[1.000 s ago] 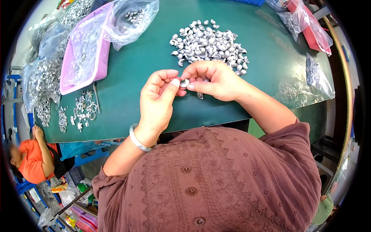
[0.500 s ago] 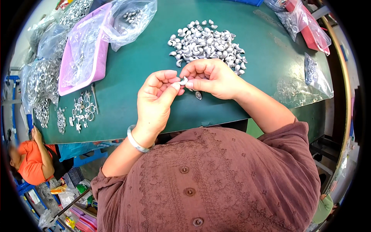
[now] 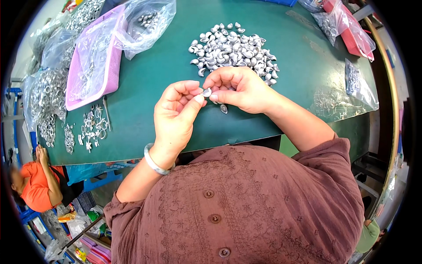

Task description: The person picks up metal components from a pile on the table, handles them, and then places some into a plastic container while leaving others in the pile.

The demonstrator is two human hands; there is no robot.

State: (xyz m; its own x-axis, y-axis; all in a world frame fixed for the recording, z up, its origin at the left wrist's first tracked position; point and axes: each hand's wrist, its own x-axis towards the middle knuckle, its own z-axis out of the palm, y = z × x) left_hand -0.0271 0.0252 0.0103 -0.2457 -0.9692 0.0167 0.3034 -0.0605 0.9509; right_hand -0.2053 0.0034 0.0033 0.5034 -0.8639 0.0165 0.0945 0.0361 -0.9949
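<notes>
Between my two hands is a small silver-grey curved metal piece (image 3: 206, 92). My left hand (image 3: 178, 105) pinches it from the left with thumb and fingertips. From the other side my right hand (image 3: 237, 90) holds it with thumb and curled fingers, so both hands are closed on it. Just beyond my hands lies a pile of similar curved metal pieces (image 3: 233, 48), partly covered by my right hand. One loose metal piece (image 3: 223, 108) rests on the green table below my right fingers, with part of another peeking out above it.
A pink basket (image 3: 113, 72) lined with plastic stands at the left, beside bags of metal rings (image 3: 48, 94). Small silver castings (image 3: 94, 127) lie near the table's left front. A red basket (image 3: 351, 39) and a clear bag (image 3: 360, 88) sit at right. A person in orange (image 3: 41, 187) is at far left.
The curved piece has turned between my fingertips and now shows a rounder, hollow-looking side. My hands stay nearly in place; the whole view has shifted slightly.
</notes>
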